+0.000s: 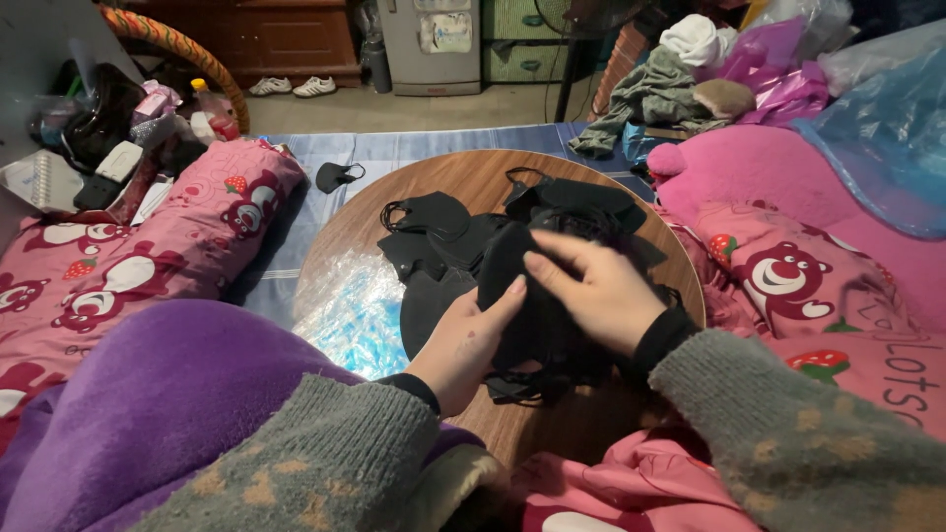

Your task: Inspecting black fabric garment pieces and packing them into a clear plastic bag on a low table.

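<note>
Now, from the head view, my left hand [463,345] and right hand [596,291] both close their fingers [552,271] on one black mask [522,296], held over the round surface [473,182]; more masks [443,232] lie just beyond them.

Dim room: concrete floor [414,106], wooden cabinet [286,39], round wooden table [473,182], pink bedding [148,256].

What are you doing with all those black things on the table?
A person sits at a round wooden table holding a black face mask between both hands: the left hand grips its lower edge, the right hand presses on top. More black masks lie piled behind, and one mask lies off the table.
</note>
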